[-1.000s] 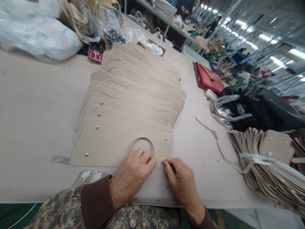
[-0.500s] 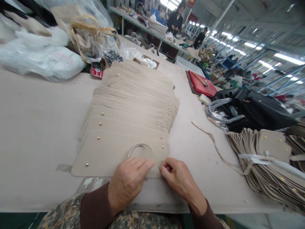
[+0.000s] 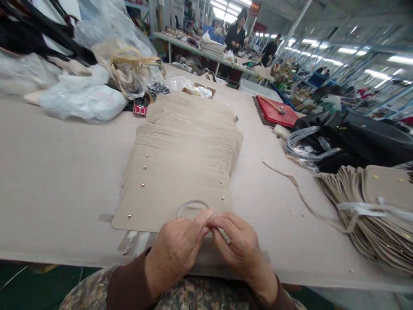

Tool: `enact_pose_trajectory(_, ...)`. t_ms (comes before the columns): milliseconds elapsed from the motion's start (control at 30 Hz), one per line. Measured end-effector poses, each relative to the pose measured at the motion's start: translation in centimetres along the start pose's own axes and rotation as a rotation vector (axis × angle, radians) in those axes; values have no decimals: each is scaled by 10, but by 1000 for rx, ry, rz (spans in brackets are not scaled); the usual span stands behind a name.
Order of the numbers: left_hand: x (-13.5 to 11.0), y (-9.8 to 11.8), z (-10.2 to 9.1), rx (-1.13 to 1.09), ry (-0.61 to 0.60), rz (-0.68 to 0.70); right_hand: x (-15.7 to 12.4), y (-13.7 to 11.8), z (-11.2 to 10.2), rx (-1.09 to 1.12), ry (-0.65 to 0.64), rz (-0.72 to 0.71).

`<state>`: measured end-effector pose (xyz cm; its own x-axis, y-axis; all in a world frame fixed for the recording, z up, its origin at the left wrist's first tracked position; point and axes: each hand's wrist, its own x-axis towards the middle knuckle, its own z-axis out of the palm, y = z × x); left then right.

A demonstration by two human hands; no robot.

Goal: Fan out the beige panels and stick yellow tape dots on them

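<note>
Two bare hands meet at the near edge of the front beige panel (image 3: 151, 206), the lowest of a fanned stack (image 3: 190, 129) on the table. Containers: small cardboard box (image 3: 213, 91) behind the stack, white plastic-looking stuff (image 3: 204, 91) in it; white plastic bag (image 3: 87, 101) at far left, contents hidden. Labels: faint pinkish print on the bag, plus red sign (image 3: 254, 8) up back; can't read either. Pose: both wrists come in from the near edge, forearms angled inward, fingertips touching. Right hand (image 3: 237, 241): thumb and index pinched closed on a tiny yellowish bit (image 3: 207, 226); can't make out what it is. Left hand (image 3: 177, 243): thumb extended, fingers curled against the right's tips; can't tell if it grips anything. Ring (image 3: 193, 201) lies on the panel, partly behind the left hand.
</note>
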<state>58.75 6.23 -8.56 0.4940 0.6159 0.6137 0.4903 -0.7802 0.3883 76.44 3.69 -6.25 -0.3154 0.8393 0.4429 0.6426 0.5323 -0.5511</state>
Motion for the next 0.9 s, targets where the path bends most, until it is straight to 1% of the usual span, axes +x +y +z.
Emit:
enact_pose_trajectory(100,-2,1,0,32,7,17,-6,1,7,-65,39,-25)
enact_pose_trajectory(200,-2,1,1,-22,-27,-6,-11,2,12,-130,109,-46)
enact_pose_trajectory(267,0,1,1,-66,-50,-19,-13,2,14,-150,161,-28)
enact_pose_trajectory(300,2,1,1,-76,-64,-25,-13,1,15,-140,185,3)
enact_pose_trajectory(333,5,1,1,-74,-76,-28,-12,1,15,-106,204,61)
enact_pose_trajectory(367,8,1,2,-63,-83,-26,-11,2,16,-41,217,155)
enact_pose_trajectory(500,17,-2,10,-30,-51,10,-3,5,15,429,202,696)
enact_pose_trajectory(533,18,-3,14,-38,-38,16,-1,6,14,524,191,790)
enact_pose_trajectory(567,18,-5,17,-50,-29,15,1,7,14,583,185,850)
enact_pose_trajectory(633,17,-9,23,-72,-13,9,3,7,14,601,184,892)
enact_pose_trajectory(767,16,-11,26,-97,19,-15,7,8,16,439,223,811)
enact_pose_trajectory(833,19,-7,23,-134,44,-9,9,12,15,479,232,842)
enact_pose_trajectory(900,22,-4,18,-184,64,12,11,22,12,605,261,945)
